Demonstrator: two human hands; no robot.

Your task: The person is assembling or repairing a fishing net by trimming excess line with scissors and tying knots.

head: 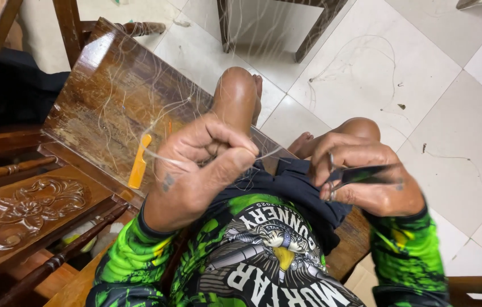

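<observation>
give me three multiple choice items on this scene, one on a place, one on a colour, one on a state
1. Where does the flat plastic tool lie?
A. on the tiled floor
B. on the wooden bench
C. in the right hand

2. What colour is that tool?
A. orange
B. blue
C. white

3. What is the left hand doing?
A. resting open on a knee
B. pinching fine net line
C. gripping a chair leg

Answers:
1 B, the tool lies on the wooden bench left of the left hand.
2 A, it is plainly orange.
3 B, thumb and fingers close on the net line; the right hand holds scissors.
</observation>
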